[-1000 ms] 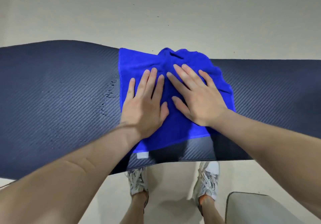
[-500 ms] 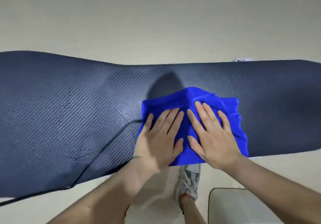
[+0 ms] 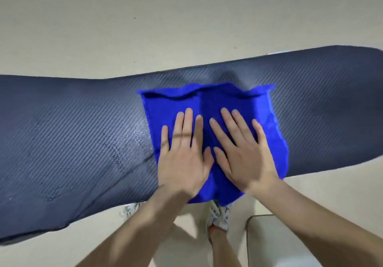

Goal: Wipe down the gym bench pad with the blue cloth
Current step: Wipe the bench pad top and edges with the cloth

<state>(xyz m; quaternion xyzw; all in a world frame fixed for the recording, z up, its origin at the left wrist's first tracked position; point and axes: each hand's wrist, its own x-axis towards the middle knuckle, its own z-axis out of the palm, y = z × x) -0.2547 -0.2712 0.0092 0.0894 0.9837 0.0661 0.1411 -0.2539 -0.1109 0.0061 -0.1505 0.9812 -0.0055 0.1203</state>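
The dark navy bench pad (image 3: 72,142) with a woven pattern runs across the view from left to right. A bright blue cloth (image 3: 165,109) lies spread on its middle, and the cloth's near end hangs over the pad's front edge. My left hand (image 3: 182,157) and my right hand (image 3: 242,155) lie flat on the cloth side by side, palms down, fingers straight and slightly apart. Neither hand curls around the fabric. Left of the cloth the pad shows a damp, speckled patch (image 3: 132,140).
Beige floor (image 3: 165,28) surrounds the pad. My shoes (image 3: 218,215) stand below the pad's front edge. A grey rounded object (image 3: 273,242) sits on the floor at the lower right, close to my right forearm.
Both hands have pushed the cloth away from the near edge toward the far side of the pad, and the cloth now lies flatter and more spread out than half a second ago.
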